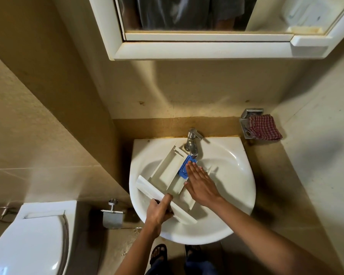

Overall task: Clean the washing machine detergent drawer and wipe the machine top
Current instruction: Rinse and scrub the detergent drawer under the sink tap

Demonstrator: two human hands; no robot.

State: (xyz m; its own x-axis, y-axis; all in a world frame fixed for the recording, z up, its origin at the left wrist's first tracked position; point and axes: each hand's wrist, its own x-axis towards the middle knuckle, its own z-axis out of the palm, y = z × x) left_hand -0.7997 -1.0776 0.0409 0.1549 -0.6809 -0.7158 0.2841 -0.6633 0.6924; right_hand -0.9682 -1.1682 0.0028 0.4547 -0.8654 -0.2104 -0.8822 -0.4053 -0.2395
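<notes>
We see the left hand (159, 212) curled around the white front panel of the drawer (169, 171), thumb on top, gripping it at the near edge of the sink (236, 195). The right hand (202, 187) is flat, fingers straight and close together, and lies palm down across the right side of the drawer. Its fingertips reach the blue insert (184, 171). The drawer lies in the basin with its open compartments facing up. Its long axis runs on a diagonal: the front panel sits near and to the left, and the back end points away to the right, just under the spout of the tap (192, 143). A red checked cloth (265, 128) hangs on the wall to the right of the sink.
</notes>
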